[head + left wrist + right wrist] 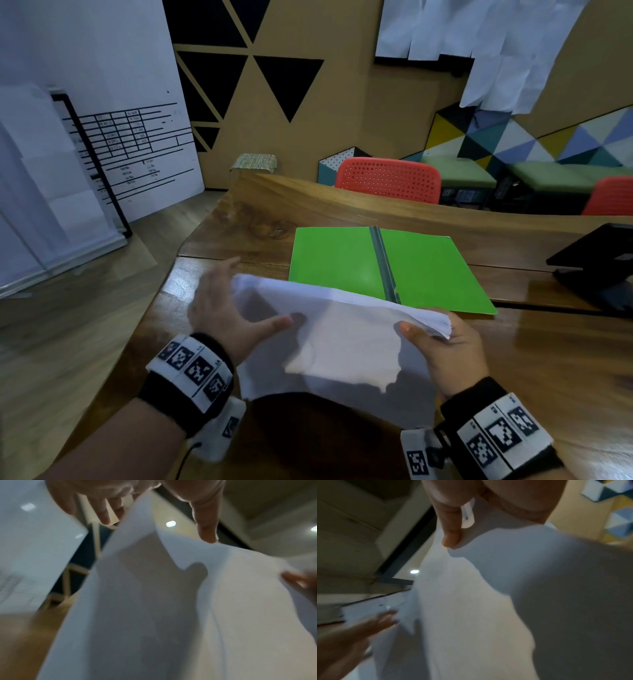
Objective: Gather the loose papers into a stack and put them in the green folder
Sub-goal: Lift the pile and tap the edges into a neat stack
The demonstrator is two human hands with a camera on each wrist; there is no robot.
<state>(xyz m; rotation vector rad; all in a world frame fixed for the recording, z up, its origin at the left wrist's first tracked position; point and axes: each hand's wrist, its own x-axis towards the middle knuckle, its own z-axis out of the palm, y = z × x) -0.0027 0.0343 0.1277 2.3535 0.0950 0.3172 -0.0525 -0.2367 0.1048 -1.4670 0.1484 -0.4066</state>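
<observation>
Both hands hold a stack of white papers (342, 342) in the air above the near edge of the wooden table (548, 359). The right hand (448, 349) grips the right side of the stack: the thumb lies on top and the other fingers are below the sheets, so they are hidden. At this corner the edges of the sheets fan out a little. The left hand (222, 308) is at the left side of the stack. Its thumb presses on the top sheet, and the other fingers are straight and spread behind the left edge. In the left wrist view the fingers (102, 513) look apart from the paper, so this hand does not grip it. The stack bends and sags in the middle.

The green folder (428, 270) lies open and flat on the table, just behind the papers. Its dark spine (383, 260) runs down the middle, and both green halves are bare. A black device (596, 260) stands at the right edge of the table. Red chairs (387, 178) stand behind the table.
</observation>
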